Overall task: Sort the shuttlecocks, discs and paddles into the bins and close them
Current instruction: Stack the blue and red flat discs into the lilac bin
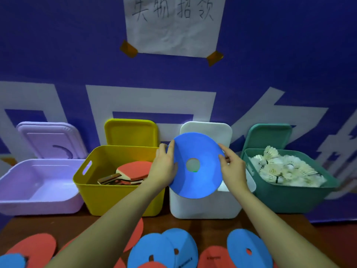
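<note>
I hold a blue disc (195, 175) with a centre hole tilted over the open white bin (204, 206). My left hand (164, 165) grips its left edge and my right hand (232, 167) pinches its right edge. The yellow bin (92, 182) to the left holds red paddles (133, 171). The green bin (289, 198) on the right is full of white shuttlecocks (284, 167). Several blue discs (164, 248) and red discs (32, 246) lie on the table in front. The inside of the white bin is hidden by the disc.
A purple bin (34, 186) stands open at the far left with nothing visible inside. All lids lean up against the blue banner wall behind: purple lid (50, 140), yellow lid (131, 132), white lid (224, 132), green lid (268, 136). The brown table (212, 227) carries everything.
</note>
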Available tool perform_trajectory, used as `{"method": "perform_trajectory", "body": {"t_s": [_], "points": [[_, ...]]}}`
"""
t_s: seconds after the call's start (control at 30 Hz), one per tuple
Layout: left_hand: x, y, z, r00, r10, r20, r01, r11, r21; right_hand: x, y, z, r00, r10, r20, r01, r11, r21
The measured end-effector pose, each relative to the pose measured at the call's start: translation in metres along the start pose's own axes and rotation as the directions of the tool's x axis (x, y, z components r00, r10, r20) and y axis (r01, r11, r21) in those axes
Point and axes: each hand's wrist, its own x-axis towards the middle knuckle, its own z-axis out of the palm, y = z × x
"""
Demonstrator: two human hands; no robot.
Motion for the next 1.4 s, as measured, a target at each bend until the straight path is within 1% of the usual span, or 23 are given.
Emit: {"method": "perform_trajectory", "body": {"t_s": [0.1, 0.3, 0.4, 0.47, 0.57, 0.63, 0.7, 0.77, 0.87, 0.93, 1.03, 1.2, 1.4], "points": [[0.024, 0.003, 0.017, 1.000, 0.013, 0.001, -0.013, 0.998, -0.060, 0.022, 0.017, -0.002, 1.000, -0.001, -0.014, 0.001, 1.000, -0.005], [0.082, -0.006, 0.057, 0.997, 0.054, 0.051, -0.049, 0.994, -0.095, 0.074, 0.050, 0.004, 1.000, -0.014, -0.009, 0.014, 0.997, -0.072], [0.101, -0.018, 0.082, 0.993, 0.030, 0.111, -0.022, 0.997, -0.077, 0.092, 0.078, 0.015, 0.998, 0.049, 0.042, -0.042, 0.987, -0.153], [0.104, -0.029, 0.102, 0.983, 0.021, 0.185, -0.011, 0.999, -0.052, 0.090, 0.102, 0.021, 0.988, 0.103, 0.115, -0.076, 0.973, -0.218], [0.098, -0.042, 0.126, 0.944, -0.004, 0.330, 0.032, 0.996, -0.078, 0.079, 0.134, 0.029, 0.947, 0.220, 0.235, -0.129, 0.928, -0.348], [0.094, -0.047, 0.134, 0.913, -0.045, 0.405, 0.046, 0.999, 0.007, 0.075, 0.146, 0.032, 0.897, 0.327, 0.297, -0.164, 0.871, -0.463], [0.093, -0.047, 0.139, 0.893, -0.062, 0.446, -0.014, 0.986, 0.167, 0.073, 0.152, 0.034, 0.828, 0.416, 0.375, -0.100, 0.769, -0.632], [0.092, -0.044, 0.142, 0.893, -0.034, 0.449, -0.097, 0.960, 0.264, 0.071, 0.152, 0.034, 0.789, 0.445, 0.424, 0.001, 0.689, -0.725], [0.087, -0.037, 0.140, 0.899, 0.029, 0.438, -0.168, 0.945, 0.282, 0.067, 0.148, 0.034, 0.793, 0.399, 0.460, 0.112, 0.647, -0.754], [0.081, -0.030, 0.134, 0.900, 0.046, 0.433, -0.187, 0.939, 0.289, 0.062, 0.144, 0.032, 0.801, 0.356, 0.482, 0.157, 0.651, -0.743], [0.069, -0.019, 0.122, 0.914, 0.053, 0.402, -0.183, 0.939, 0.292, 0.057, 0.135, 0.024, 0.827, 0.275, 0.490, 0.170, 0.709, -0.684], [0.040, 0.007, 0.096, 0.944, 0.051, 0.326, -0.153, 0.943, 0.294, 0.040, 0.114, -0.001, 0.873, 0.097, 0.477, 0.203, 0.818, -0.538], [-0.013, 0.047, 0.079, 0.974, 0.057, 0.217, -0.121, 0.948, 0.293, 0.004, 0.101, -0.043, 0.886, -0.088, 0.454, 0.297, 0.862, -0.412]]}}
